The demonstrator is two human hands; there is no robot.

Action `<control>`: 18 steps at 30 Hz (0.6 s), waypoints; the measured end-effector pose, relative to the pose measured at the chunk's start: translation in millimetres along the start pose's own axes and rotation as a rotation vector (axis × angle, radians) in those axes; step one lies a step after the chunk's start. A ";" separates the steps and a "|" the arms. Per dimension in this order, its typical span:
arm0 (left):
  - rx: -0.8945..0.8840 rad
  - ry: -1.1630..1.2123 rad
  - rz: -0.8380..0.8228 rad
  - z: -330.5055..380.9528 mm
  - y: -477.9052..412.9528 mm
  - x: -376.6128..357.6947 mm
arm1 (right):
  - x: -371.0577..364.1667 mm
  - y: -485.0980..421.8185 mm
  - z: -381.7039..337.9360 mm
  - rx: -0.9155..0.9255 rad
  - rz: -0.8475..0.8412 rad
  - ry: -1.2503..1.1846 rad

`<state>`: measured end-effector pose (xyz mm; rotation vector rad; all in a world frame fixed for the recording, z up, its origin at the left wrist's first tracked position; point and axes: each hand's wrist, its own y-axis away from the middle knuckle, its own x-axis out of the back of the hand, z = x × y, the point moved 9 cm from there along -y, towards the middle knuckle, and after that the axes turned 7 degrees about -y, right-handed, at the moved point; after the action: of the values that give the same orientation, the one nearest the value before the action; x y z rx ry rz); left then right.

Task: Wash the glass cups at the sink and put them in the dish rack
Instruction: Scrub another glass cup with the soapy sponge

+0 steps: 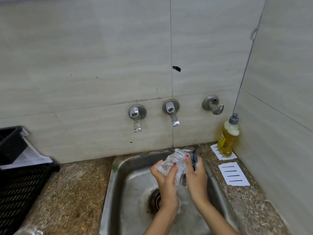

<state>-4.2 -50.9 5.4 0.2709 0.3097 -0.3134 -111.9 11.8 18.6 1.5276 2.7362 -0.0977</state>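
Over the steel sink (128,168) both hands work on one clear, soapy glass cup (176,160), held tilted above the drain. My left hand (165,178) grips the cup from the left, fingers curled round it. My right hand (197,175) holds a dark sponge (194,156) against the cup's right side. A black slatted dish rack (18,184) stands on the counter at the far left. Another glass (28,230), blurred, shows at the bottom left edge.
Two chrome taps (137,116) (171,111) stick out of the tiled wall above the sink; no water runs from them. A yellow dish soap bottle (226,139) stands in the right corner. White slotted cards (233,173) lie on the speckled counter (72,192).
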 end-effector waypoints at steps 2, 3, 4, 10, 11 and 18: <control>-0.085 0.027 0.025 10.5 -3.7 1.4 | -2.3 2.1 2.7 0.007 0.003 0.045; -0.124 -0.009 0.011 16.4 -5.9 -0.3 | -2.4 1.4 4.7 0.012 0.003 0.042; -0.155 -0.062 -0.023 22.3 -7.5 -3.3 | -1.7 -0.5 6.2 0.018 0.009 0.032; 0.073 -0.333 -0.249 16.8 -19.5 -8.6 | 14.7 -19.2 -29.7 0.231 0.021 0.109; 0.139 -0.359 -0.307 13.0 -21.0 -9.6 | 12.3 -22.9 -36.2 0.273 -0.060 0.157; 0.505 0.123 -0.405 -6.4 -8.4 -31.6 | -15.2 -33.0 -42.9 0.323 -0.283 0.430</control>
<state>-37.3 -48.5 8.4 0.7300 0.4044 -0.7789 -131.0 -16.0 63.6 1.3358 3.4149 -0.2513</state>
